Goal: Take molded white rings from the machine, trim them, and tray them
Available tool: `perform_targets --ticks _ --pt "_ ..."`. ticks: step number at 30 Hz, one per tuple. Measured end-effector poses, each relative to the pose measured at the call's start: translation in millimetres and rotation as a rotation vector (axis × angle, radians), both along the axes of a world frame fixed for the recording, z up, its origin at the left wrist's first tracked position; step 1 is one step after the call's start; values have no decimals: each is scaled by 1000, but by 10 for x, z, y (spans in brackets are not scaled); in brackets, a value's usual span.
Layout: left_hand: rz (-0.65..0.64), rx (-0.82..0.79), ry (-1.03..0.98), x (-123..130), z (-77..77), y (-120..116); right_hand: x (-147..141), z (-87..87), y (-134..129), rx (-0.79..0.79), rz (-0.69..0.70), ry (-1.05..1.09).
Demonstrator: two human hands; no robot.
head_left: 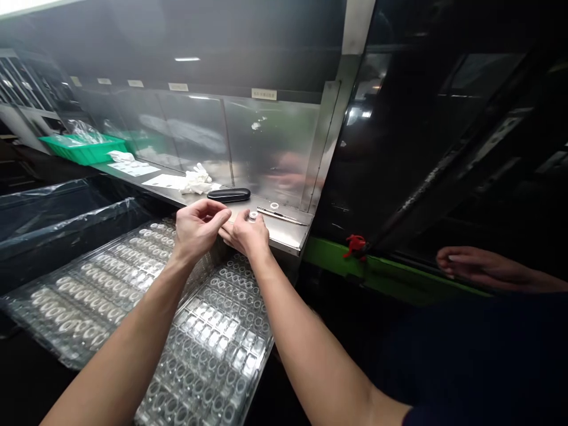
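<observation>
Head view, looking forward and down at a brushed steel ledge (284, 234) below a clear panel (270, 142). The left hand (197, 228) and right hand (246, 234) meet above the ledge's near edge, backs upward. The left fingers (213, 208) curl together toward the right hand, and the right fingers (231, 234) bunch close against them. Whatever lies between them is hidden, so I cannot tell whether either hand is clamped on anything.

Just beside the right hand, a small round white-and-clear part (252, 216) sits at the ledge. A small ring (274, 205) lies farther right, just beyond slim steel tweezers (281, 216). Farther back are a black hard case (228, 194) and crumpled white gloves (197, 181).

Nearer, clear blister trays (208, 337) hold rows of small transparent pieces beneath both forearms. Off to the right, another person's hand (479, 266) hovers above a green rail (381, 266).

Small parts could easily skid on the smooth steel. A slip of the fingers or a brush of the wrist might send one over the near edge, into the trays or the dark gap beside them. A low forearm could also nudge the trays.
</observation>
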State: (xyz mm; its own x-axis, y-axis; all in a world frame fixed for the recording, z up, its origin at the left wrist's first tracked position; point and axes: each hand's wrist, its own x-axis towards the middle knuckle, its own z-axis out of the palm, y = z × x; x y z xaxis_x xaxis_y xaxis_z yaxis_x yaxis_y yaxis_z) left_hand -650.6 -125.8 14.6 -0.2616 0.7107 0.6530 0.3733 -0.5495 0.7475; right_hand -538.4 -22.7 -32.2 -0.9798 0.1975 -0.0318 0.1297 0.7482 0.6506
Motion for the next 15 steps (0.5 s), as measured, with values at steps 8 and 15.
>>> perform_targets --ticks 8,15 --pt "8 -58 20 -119 -61 269 76 289 -542 602 -337 -110" --pt "59 -164 61 -243 34 398 353 236 -627 2309 -226 -1275"
